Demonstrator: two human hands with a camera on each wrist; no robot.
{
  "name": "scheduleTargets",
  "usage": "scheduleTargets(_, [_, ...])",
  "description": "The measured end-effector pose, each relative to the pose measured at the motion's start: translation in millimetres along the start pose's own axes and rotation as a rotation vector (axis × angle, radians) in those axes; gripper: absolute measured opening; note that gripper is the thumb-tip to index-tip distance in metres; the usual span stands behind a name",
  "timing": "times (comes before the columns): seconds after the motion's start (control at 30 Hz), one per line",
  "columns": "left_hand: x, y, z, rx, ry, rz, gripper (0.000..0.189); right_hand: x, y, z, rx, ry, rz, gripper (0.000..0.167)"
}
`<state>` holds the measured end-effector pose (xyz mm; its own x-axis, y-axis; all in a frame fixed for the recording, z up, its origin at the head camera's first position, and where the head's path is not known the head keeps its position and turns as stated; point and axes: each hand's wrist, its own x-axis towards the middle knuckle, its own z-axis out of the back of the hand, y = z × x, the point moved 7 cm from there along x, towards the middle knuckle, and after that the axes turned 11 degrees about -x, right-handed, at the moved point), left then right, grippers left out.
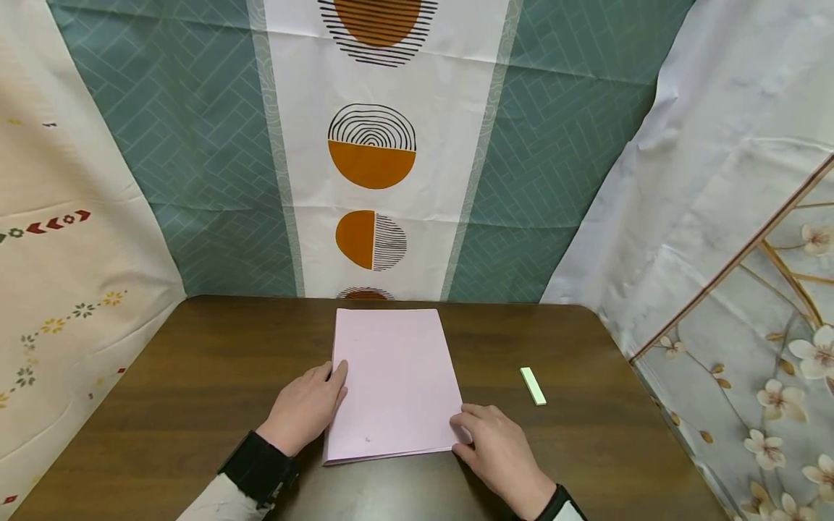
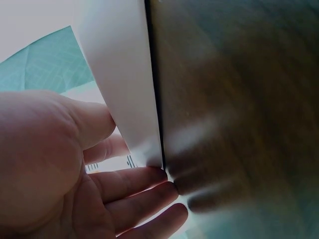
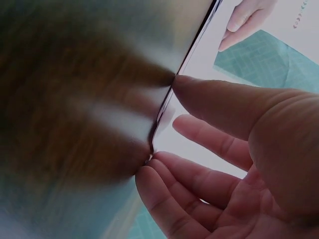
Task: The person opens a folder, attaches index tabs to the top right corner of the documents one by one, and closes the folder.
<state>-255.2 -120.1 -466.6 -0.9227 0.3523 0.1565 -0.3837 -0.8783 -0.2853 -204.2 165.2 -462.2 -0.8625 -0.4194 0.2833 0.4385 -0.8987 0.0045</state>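
A pale pink folder [image 1: 394,383] lies flat on the brown wooden table, its long sides running away from me. My left hand [image 1: 306,405] is at its left side: in the left wrist view the thumb touches the upper edge of the spine [image 2: 122,74], and the other fingers extend along its foot. At the near right corner is my right hand [image 1: 498,452]. Its thumb [image 3: 204,94] meets the near edge, one finger reaches over the cover, and the others touch around the corner with a slight bend. Both hands wear black wrist bands.
Right of the folder lies a small pale green bar [image 1: 533,386] on the table [image 1: 247,354]. A patterned green and white curtain [image 1: 215,145] hangs behind the table's far edge. Light cloths hang at left [image 1: 78,289] and right [image 1: 704,239].
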Motion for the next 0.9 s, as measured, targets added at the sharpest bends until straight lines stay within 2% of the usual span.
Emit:
scheduleTargets(0.2, [3.6, -4.1, -1.9, -0.016, 0.031, 0.009, 0.053, -3.1, -2, 4, 0.005, 0.007, 0.015, 0.037])
scheduleTargets(0.37, [11.6, -7.9, 0.6, 0.003, 0.005, -0.006, 0.053, -1.1, -6, 10, 0.005, -0.018, 0.023, 0.038])
scheduleTargets(0.47, [15.3, -9.8, 0.5, -0.006, 0.002, -0.009, 0.052, -0.9, -9, 10, 0.008, -0.005, 0.015, 0.037])
scheduleTargets(0.6, [13.7, -9.7, -2.9, -0.004, 0.019, 0.026, 0.051, -2.5, -8, 4, 0.009, 0.033, 0.01, 0.033])
scheduleTargets(0.7, [9.0, -12.2, -1.7, 0.035, -0.015, 0.034, 0.045, -3.0, -4, 1, 0.004, 0.035, 0.025, 0.032])
scheduleTargets(0.8, [1.6, -23.0, 3.2, 0.069, -0.078, -0.011, 0.039, -3.7, 1, 0, 0.003, 0.02, 0.041, 0.031])
scheduleTargets(0.9, [-6.7, -41.3, 6.5, 0.068, -0.118, -0.094, 0.04, -4.5, 4, 1, 0.005, 0.007, 0.047, 0.033])
